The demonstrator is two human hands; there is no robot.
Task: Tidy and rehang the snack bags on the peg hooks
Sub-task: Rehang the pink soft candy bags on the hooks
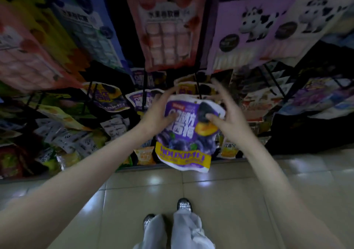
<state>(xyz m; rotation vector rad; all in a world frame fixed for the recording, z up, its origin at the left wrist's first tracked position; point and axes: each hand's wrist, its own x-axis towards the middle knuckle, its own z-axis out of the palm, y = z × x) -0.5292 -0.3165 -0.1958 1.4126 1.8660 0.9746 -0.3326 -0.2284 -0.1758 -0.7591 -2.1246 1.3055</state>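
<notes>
Below the pink bag (168,32), at a black peg (199,88): purple bag (186,132) held up w/ both hands. Left hand (159,113) grips its left edge, thumb on the front; right hand (228,118) pinches the right edge, other fingers spread. Likely light, soft, crinkly film (slippery when squeezed); best hold is prob. the top corners, beside the hang hole.

dim | glare spots on floor tiles (155,180) | edges warped, blurred | focus perhaps soft
</notes>
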